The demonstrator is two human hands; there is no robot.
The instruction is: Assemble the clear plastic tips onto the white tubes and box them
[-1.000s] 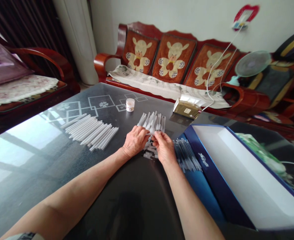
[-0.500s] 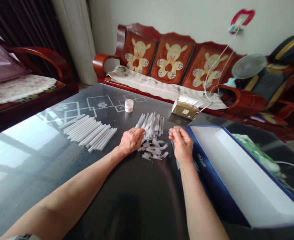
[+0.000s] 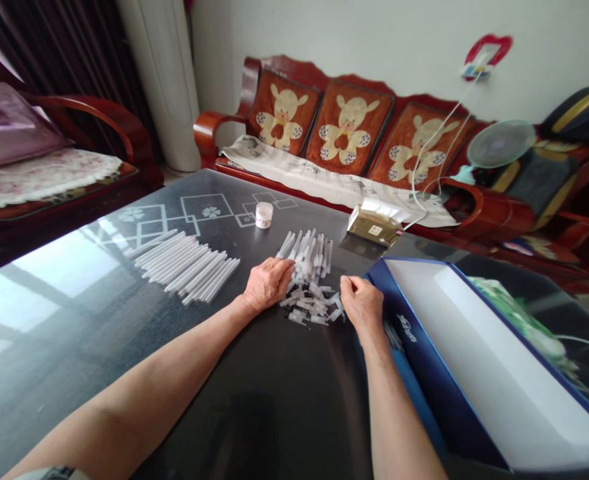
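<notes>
Caps lie mid-frame between our right hand, fingers curled together, and left hand, fingers bunched; we cannot tell if they grip anything. Tubes at left and pens beyond seem grouped for easy reach.

This is a living room in a home: there is a wooden sofa with animal-patterned cushions, a dark curtain, a small fan, and a low glossy table with a tissue box.
</notes>
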